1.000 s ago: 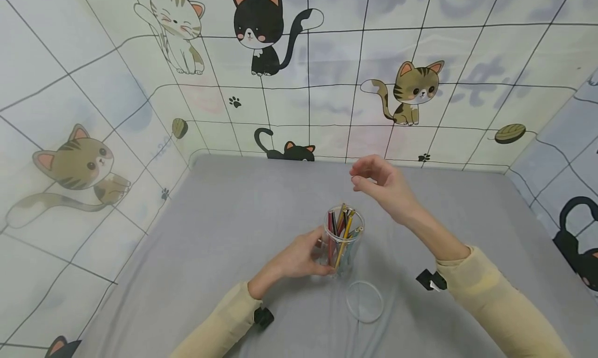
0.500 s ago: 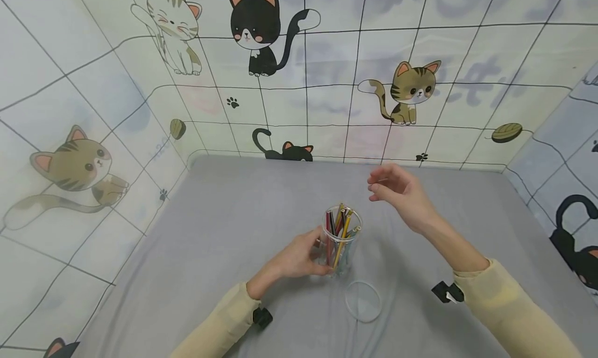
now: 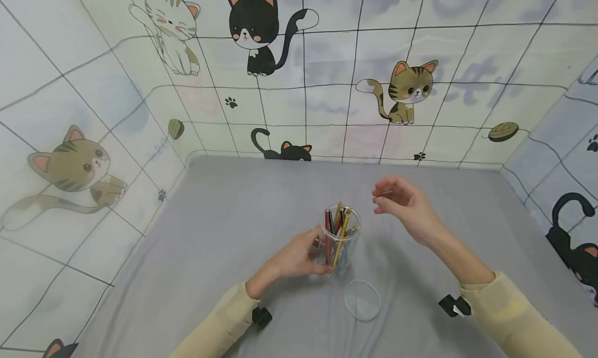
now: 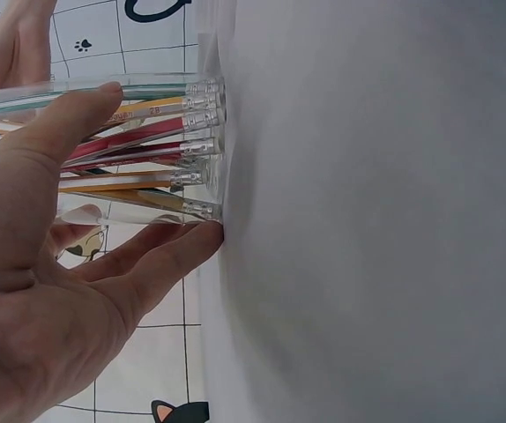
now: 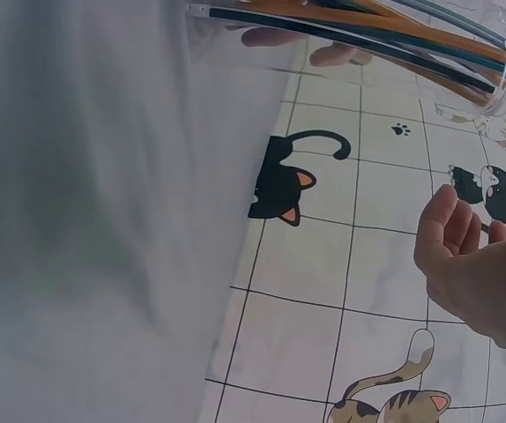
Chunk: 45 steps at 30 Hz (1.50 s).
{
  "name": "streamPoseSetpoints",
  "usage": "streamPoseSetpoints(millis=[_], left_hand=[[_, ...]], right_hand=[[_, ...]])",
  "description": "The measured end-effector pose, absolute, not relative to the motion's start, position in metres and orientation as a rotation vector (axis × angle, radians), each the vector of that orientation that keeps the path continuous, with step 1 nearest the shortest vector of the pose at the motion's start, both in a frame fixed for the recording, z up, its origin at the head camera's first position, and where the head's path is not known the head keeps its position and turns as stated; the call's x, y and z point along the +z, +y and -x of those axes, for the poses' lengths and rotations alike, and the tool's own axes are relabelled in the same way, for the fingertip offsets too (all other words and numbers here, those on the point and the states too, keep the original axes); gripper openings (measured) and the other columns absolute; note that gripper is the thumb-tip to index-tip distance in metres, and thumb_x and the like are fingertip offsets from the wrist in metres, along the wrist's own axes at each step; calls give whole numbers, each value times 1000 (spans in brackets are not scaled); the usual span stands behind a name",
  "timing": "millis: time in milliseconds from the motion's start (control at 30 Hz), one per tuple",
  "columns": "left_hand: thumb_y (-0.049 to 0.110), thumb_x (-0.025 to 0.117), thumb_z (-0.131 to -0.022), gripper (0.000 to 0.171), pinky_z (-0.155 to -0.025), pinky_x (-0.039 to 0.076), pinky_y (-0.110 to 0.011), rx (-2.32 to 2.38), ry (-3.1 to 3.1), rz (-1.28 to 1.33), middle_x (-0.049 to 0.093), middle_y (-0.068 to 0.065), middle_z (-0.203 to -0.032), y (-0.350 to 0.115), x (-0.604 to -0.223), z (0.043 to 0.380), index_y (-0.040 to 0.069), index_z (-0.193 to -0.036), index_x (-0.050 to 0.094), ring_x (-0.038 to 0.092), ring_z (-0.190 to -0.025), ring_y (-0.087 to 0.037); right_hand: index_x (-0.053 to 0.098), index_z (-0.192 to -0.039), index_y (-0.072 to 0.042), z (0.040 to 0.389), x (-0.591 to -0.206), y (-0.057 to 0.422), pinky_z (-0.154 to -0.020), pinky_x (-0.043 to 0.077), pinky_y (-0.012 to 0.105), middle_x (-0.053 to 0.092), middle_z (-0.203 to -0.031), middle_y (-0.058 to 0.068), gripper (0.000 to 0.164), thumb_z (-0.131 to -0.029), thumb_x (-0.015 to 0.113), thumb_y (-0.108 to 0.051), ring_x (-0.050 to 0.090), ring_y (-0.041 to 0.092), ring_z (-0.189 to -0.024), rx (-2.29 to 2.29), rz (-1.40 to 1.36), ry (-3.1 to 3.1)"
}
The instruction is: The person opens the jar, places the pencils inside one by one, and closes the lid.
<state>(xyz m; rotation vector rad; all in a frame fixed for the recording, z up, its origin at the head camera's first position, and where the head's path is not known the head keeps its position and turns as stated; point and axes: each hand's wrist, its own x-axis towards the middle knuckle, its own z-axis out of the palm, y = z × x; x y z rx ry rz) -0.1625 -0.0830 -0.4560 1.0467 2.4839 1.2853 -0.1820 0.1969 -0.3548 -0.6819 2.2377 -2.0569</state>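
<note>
My left hand [image 3: 299, 255] grips a clear jar [image 3: 348, 254] from its left side, fingers and thumb curved round the lower wall. The jar stands upright on the grey cloth. Several pencils [image 3: 344, 225] lean inside it, in red, black, yellow and teal. In the left wrist view their eraser ends with metal bands point down to the jar's base. My right hand [image 3: 408, 210] hovers right of the jar, apart from it. Its fingers are loosely bent, with nothing seen between them. In the right wrist view the right hand [image 5: 482, 256] shows near the jar's open rim.
A clear round lid [image 3: 362, 281] lies flat on the grey cloth [image 3: 233, 207], in front of the jar. A cat-print tiled curtain [image 3: 327, 104] walls the table at the back and both sides. Small black devices sit on both wrists.
My right hand has moved right and a little nearer to me, away from above the jar. The left hand keeps its hold on the jar. The head view has shifted slightly.
</note>
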Motion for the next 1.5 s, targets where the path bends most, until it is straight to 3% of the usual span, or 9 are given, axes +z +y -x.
streamPoseSetpoints(millis=[433,933,1233,1500], left_hand=[[12,87,-76,51,-82,55,-24,1311,2472,-1034,63,-2,-111,-82,-454,164,14,-111,50,64,-104,-21],[12,87,-77,53,-82,53,-20,1311,2460,-1036,63,-1,-113,-83,-456,161,15,-115,50,64,-104,-18],[12,88,-76,54,-83,53,-21,1313,2481,-1033,63,-1,-110,-83,-455,160,14,-115,50,65,-104,-21],[11,87,-76,56,-82,54,-21,1303,2481,-1043,63,-3,-113,-82,-454,162,13,-117,49,64,-105,-21]], right_hand=[[51,-118,12,166,-378,202,-77,59,33,60,-107,11,28,-94,65,4,62,26,-101,-1977,629,2293],[54,-116,10,142,-398,203,-76,58,29,61,-108,10,29,-89,63,13,64,19,-95,-1896,729,2316],[56,-115,5,130,-409,199,-78,58,31,57,-111,15,33,-86,69,11,64,19,-96,-1823,736,2342],[56,-115,3,121,-423,194,-74,59,34,58,-110,16,43,-77,75,14,64,31,-93,-1784,832,2358]])
